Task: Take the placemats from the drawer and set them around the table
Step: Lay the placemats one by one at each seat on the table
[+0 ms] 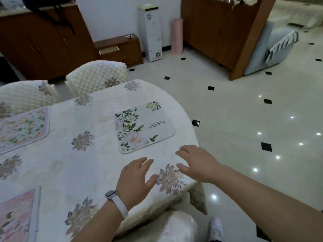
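In the head view, the table (97, 154) is covered with a white quilted cloth with printed flower bunches, and its rounded end is at the right. Three placemats lie flat on it. The white placemat with green leaves and the word "Beautiful" (144, 125) lies near the rounded right edge of the table. The pink floral placemat (22, 127) lies at the left side, close to the far edge, just in front of a chair. A third, pink placemat (16, 217) lies at the near left corner of the view and the picture border cuts it.

Both hands are over the near right part of the table, just beside the near edge of the white placemat, and they do not touch it. The left hand (136, 179), with a white watch (114, 198) on the wrist, is palm down with the fingers spread; its grip is loose and has hold of nothing. The right hand (197, 163) is above the table edge, fingers also spread and a little curved, and it is empty too.

Two quilted chairs (97, 75) stand at the far side of the table. Behind them, a low wooden cabinet has its drawer (109, 50) pulled out.
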